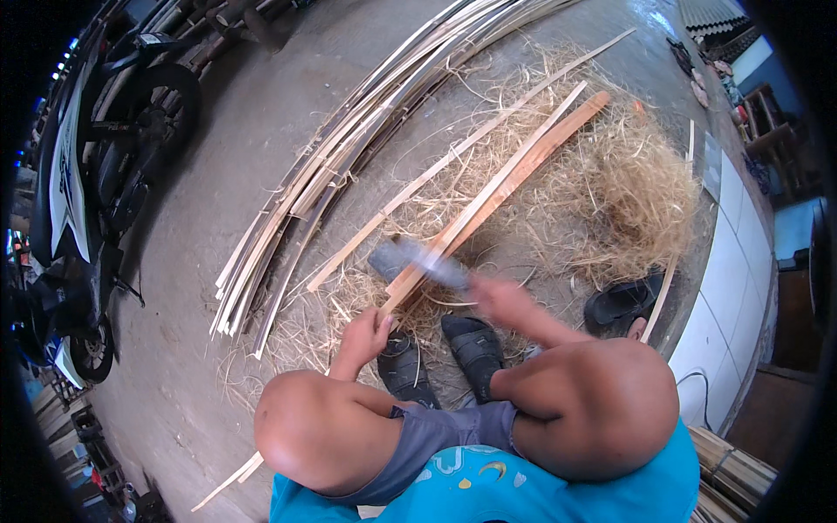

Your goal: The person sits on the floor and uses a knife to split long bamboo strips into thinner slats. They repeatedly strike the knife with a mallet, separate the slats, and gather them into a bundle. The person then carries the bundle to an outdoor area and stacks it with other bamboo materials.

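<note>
My left hand (364,336) pinches the near end of a pale bamboo strip (508,176), which slants away up and to the right. Under the strip lies a long reddish-brown wooden board (558,144). The fingers of my right hand (501,299) are wrapped round the handle of a wide-bladed knife (436,264), smeared by motion. Its blade crosses the strip and board just beyond my left hand. A dark grey block-like thing (385,257) shows beside the board, partly hidden by the blade. Curly shavings (514,213) lie about and under the board.
A long bundle of bamboo strips (323,166) lies to the left, with a loose strip (436,166) beside it. A large shavings heap (641,192) sits at right, near a black sandal (621,301). A motorcycle (96,174) stands far left; a white tiled edge (719,288) runs along the right.
</note>
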{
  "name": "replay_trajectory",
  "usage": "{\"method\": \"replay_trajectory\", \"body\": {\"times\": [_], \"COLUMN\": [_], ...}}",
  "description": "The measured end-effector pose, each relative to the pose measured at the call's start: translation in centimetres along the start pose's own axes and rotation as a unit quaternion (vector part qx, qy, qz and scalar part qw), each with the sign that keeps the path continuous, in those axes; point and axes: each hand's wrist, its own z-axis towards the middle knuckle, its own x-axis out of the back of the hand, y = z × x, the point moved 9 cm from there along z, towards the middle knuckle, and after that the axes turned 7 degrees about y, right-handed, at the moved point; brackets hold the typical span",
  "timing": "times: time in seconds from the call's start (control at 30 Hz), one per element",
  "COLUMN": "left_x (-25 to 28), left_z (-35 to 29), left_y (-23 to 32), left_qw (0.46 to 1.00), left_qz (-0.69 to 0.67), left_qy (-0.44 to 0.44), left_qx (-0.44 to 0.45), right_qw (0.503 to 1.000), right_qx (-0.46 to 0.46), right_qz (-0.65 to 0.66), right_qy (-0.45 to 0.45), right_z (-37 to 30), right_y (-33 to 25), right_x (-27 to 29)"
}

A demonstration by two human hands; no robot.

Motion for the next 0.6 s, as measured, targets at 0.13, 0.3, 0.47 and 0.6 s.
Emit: {"method": "replay_trajectory", "body": {"times": [0.13, 0.3, 0.47, 0.6], "left_x": [1.2, 2.1, -2.4, -0.7], "left_z": [-1.8, -5.0, -0.2, -6.0], "left_y": [-0.6, -6.2, -3.0, -10.6], "left_qw": [0.996, 0.999, 0.931, 0.956], "left_qz": [0.079, -0.006, -0.264, -0.157], "left_qy": [-0.044, -0.048, -0.203, -0.165], "left_qx": [-0.004, 0.024, 0.149, 0.183], "right_qw": [0.998, 0.916, 0.999, 0.998], "right_qx": [-0.05, -0.292, -0.037, -0.033], "right_qz": [-0.041, -0.116, -0.026, -0.044], "right_qy": [0.015, 0.25, 0.017, 0.025], "right_z": [0.4, 2.4, 1.2, 0.4], "right_y": [5.0, 16.6, 3.5, 3.4], "right_x": [2.6, 19.6, 2.6, 1.1]}}
